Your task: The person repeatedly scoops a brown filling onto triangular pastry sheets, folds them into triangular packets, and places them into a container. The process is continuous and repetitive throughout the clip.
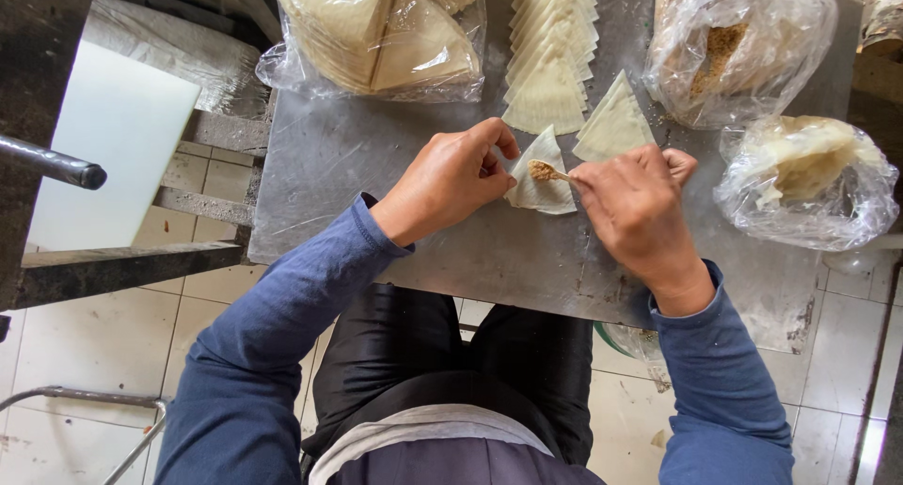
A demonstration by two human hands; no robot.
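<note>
My left hand (pixel 456 176) holds a pale triangular dough wrapper (pixel 543 189) shaped into a cone, just above the metal table (pixel 376 156). My right hand (pixel 635 203) grips a small wooden stick (pixel 557 174) whose tip carries brown filling (pixel 539 170) into the cone's mouth. Right behind the hands, a single flat wrapper (pixel 614 127) lies on the table, beside an overlapping row of wrappers (pixel 550 57) running toward the far edge.
A plastic bag of stacked wrappers (pixel 381 33) sits at the back left. A bag with brown filling (pixel 738 47) stands at the back right, and a bag of pale dough (pixel 809 174) lies right of my hands. A white board (pixel 118 146) lies off the table's left.
</note>
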